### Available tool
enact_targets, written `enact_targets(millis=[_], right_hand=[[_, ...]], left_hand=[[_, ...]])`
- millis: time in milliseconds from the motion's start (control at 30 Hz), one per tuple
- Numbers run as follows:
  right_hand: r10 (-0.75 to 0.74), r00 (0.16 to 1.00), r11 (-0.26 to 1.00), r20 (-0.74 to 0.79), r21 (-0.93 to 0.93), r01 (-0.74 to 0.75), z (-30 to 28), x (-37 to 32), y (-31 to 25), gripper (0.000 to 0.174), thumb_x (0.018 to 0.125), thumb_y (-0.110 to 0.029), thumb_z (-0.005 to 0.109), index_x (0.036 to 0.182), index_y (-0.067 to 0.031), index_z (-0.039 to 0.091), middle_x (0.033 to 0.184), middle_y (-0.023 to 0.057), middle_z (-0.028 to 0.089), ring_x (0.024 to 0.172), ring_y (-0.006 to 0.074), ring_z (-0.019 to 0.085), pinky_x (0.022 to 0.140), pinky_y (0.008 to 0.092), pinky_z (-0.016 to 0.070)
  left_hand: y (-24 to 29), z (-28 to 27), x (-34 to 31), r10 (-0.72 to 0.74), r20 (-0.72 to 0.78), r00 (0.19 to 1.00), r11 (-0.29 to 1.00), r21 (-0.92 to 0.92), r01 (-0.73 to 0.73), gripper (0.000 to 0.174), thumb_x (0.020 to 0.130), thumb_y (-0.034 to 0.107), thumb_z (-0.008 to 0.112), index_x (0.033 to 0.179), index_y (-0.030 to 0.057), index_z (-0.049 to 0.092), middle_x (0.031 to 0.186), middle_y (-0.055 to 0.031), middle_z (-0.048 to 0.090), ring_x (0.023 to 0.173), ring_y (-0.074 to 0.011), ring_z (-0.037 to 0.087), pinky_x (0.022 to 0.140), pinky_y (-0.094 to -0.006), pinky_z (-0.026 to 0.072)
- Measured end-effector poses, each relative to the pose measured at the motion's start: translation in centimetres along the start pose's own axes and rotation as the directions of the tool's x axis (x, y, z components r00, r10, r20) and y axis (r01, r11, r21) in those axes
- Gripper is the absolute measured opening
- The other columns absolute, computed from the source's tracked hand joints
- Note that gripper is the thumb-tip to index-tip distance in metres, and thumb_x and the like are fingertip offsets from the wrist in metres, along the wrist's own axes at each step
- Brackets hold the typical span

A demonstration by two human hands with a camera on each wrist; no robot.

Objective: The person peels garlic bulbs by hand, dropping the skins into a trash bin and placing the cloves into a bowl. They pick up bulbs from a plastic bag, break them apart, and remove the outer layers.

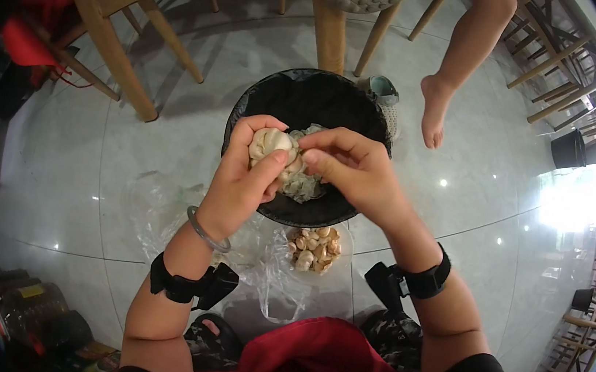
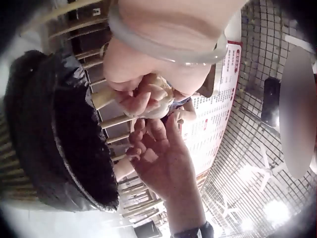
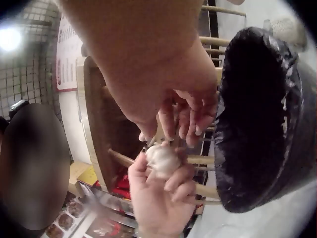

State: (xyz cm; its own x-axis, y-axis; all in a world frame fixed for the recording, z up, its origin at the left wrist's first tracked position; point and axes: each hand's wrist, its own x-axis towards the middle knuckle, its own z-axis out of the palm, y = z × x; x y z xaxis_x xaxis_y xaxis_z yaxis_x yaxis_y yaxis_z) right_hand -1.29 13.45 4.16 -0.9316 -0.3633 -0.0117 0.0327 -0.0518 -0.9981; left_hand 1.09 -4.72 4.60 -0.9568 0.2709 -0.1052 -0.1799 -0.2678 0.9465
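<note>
A whitish garlic bulb (image 1: 271, 141) is held in the left hand (image 1: 239, 183), whose fingers curl round it with the thumb across its front. The right hand (image 1: 368, 179) has its thumb and index finger pinched at the bulb's right side. From the right wrist view, those fingertips meet at the top of the bulb (image 3: 163, 159); what lies between them is too small to tell. Both hands are above a black-lined bin (image 1: 271, 95) with pale skins (image 1: 303, 187) in it. In the left wrist view the bulb (image 2: 157, 108) is partly hidden by fingers.
Garlic pieces (image 1: 314, 249) lie in a pale dish on the floor below the bin, beside a clear plastic bag (image 1: 277, 275). Wooden chairs (image 1: 161, 31) stand beyond the bin, and another person's bare leg (image 1: 468, 47) hangs at the upper right. Bottles (image 1: 31, 306) are at lower left.
</note>
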Motion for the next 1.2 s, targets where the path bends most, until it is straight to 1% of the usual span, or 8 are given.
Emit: enact_targets(millis=[167,367,567,667,767,867,1000,1200], right_hand=[[-0.038,0.997,0.994,-0.07,0.095,0.045,0.7,0.2,0.9,0.02,0.083,-0.016,0.067,0.093,0.001,0.065,0.079,0.0027,0.064,0.07,0.0061,0.056,0.064,0.0207,0.0449],[-0.046,0.99,0.99,-0.133,-0.135,0.028,0.7,0.0,0.7,0.012,0.084,-0.009,0.061,0.09,0.0004,0.063,0.077,0.0049,0.064,0.068,0.0074,0.057,0.062,0.0238,0.046],[-0.293,0.935,0.854,-0.198,-0.494,0.163,0.0,0.4,1.8,0.013,0.082,-0.002,0.056,0.093,-0.0012,0.063,0.078,0.0116,0.06,0.066,0.0245,0.059,0.062,0.0276,0.0464],[-0.579,0.815,0.591,-0.017,-0.697,0.405,-1.0,0.8,2.2,0.013,0.082,-0.004,0.057,0.093,-0.0014,0.063,0.077,0.0123,0.059,0.069,0.0274,0.058,0.064,0.0276,0.046],[-0.364,0.928,0.769,-0.081,-0.589,0.25,0.0,0.1,0.6,0.013,0.086,-0.009,0.056,0.094,-0.0003,0.062,0.08,0.0104,0.06,0.072,0.0212,0.059,0.067,0.0277,0.0456],[0.156,0.987,0.976,-0.032,-0.147,-0.159,1.2,-0.4,-0.6,0.019,0.092,-0.014,0.051,0.098,0.0016,0.06,0.084,0.0076,0.06,0.074,0.0138,0.059,0.067,0.0283,0.0455],[0.144,0.984,0.954,0.107,0.25,-0.166,2.2,-0.7,0.1,0.024,0.096,-0.019,0.047,0.106,0.0033,0.044,0.085,0.0092,0.059,0.073,0.0143,0.06,0.065,0.0268,0.0479],[0.088,0.995,0.942,0.046,0.322,-0.098,3.1,-0.9,0.6,0.019,0.097,-0.018,0.043,0.097,0.0013,0.041,0.084,0.0101,0.058,0.065,0.0147,0.06,0.057,0.0262,0.0484]], left_hand=[[-0.4,0.3,-0.3,0.097,0.076,0.992,0.982,0.154,-0.108,0.032,0.093,0.013,0.049,0.122,0.0102,0.039,0.092,-0.0001,0.05,0.071,-0.0042,0.045,0.06,-0.0179,0.0393],[-0.4,0.4,-0.4,0.028,0.122,0.992,0.997,0.062,-0.035,0.026,0.094,0.017,0.045,0.118,0.0084,0.042,0.09,-0.0015,0.052,0.068,-0.0048,0.047,0.057,-0.018,0.0393],[-0.2,0.2,-0.3,-0.004,0.037,0.999,1.0,0.019,0.003,0.024,0.095,0.025,0.044,0.109,0.006,0.048,0.084,-0.0024,0.055,0.063,-0.0047,0.049,0.051,-0.0177,0.0378],[-1.1,0.1,0.0,0.056,-0.105,0.993,0.994,0.098,-0.046,0.023,0.094,0.025,0.051,0.105,0.0055,0.048,0.086,-0.0023,0.056,0.064,-0.0035,0.05,0.05,-0.0174,0.0394],[-2.1,0.3,0.1,0.15,-0.173,0.974,0.975,0.189,-0.116,0.025,0.092,0.023,0.056,0.106,0.0052,0.045,0.088,-0.0025,0.056,0.066,-0.0038,0.051,0.051,-0.0175,0.0421],[-2.9,0.2,0.1,0.235,-0.118,0.965,0.95,0.236,-0.202,0.027,0.091,0.021,0.057,0.108,0.0053,0.042,0.09,-0.0025,0.055,0.069,-0.0046,0.052,0.053,-0.0179,0.0443],[-1.7,1.1,-0.1,0.192,-0.066,0.979,0.958,0.232,-0.172,0.026,0.092,0.023,0.055,0.109,0.007,0.043,0.091,-0.0027,0.053,0.069,-0.0051,0.052,0.052,-0.0181,0.0446],[-1.7,1.6,-0.3,0.125,-0.024,0.992,0.98,0.16,-0.12,0.02,0.094,0.023,0.051,0.107,0.0081,0.048,0.081,-0.0009,0.054,0.056,-0.0038,0.048,0.047,-0.0176,0.0394]])
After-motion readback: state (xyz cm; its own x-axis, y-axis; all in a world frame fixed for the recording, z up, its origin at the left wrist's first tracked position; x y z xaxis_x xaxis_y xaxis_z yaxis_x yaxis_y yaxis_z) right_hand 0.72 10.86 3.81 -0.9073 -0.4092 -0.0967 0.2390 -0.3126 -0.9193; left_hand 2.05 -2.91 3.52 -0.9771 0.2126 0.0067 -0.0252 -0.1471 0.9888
